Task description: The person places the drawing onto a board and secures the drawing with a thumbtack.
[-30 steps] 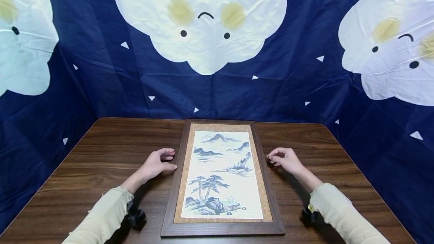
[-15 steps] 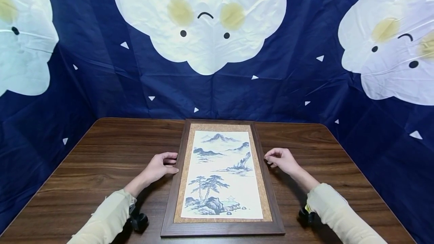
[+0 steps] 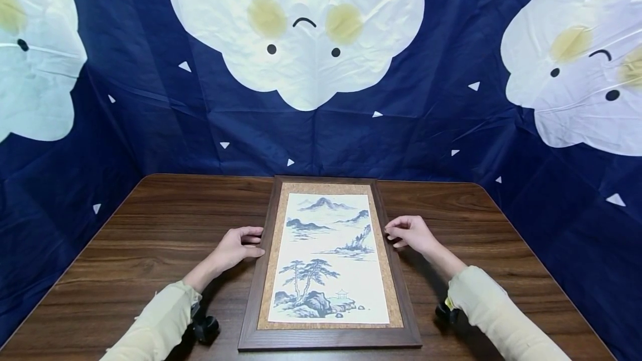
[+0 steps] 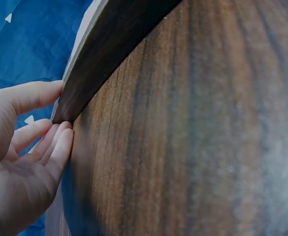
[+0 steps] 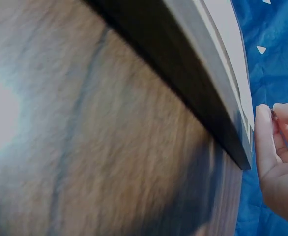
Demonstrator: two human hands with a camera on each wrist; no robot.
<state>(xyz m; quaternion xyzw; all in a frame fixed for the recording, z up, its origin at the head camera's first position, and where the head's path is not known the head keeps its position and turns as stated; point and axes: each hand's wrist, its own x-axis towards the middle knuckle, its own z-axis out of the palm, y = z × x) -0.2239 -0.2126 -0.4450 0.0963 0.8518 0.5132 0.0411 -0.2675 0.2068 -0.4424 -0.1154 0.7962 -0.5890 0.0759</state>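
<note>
A picture frame [image 3: 328,338] in dark brown wood lies flat, with a tan cork-like backing [image 3: 275,294] inside it. On that backing rests a white sheet [image 3: 328,263] printed with a blue-grey landscape. My left hand [image 3: 232,247] touches the frame's left side; its thumb and fingertips rest against the edge in the left wrist view. At the frame's right side, my right hand [image 3: 416,235] has thumb and forefinger together. Between those tips the right wrist view shows a tiny dark reddish-brown piece [image 5: 274,113], mostly covered and too small to identify.
The wood-grained table [image 3: 165,227] extends on both sides of the frame. Dark blue cloth [image 3: 321,138] with white cloud shapes hangs behind and at the sides. Black wrist devices [image 3: 205,329] sit under both cuffs, close to the tabletop.
My right hand has moved left, from beside the frame to its right edge. The left hand shifted slightly right to meet the frame, then stayed still. Frame and sheet have not moved.
</note>
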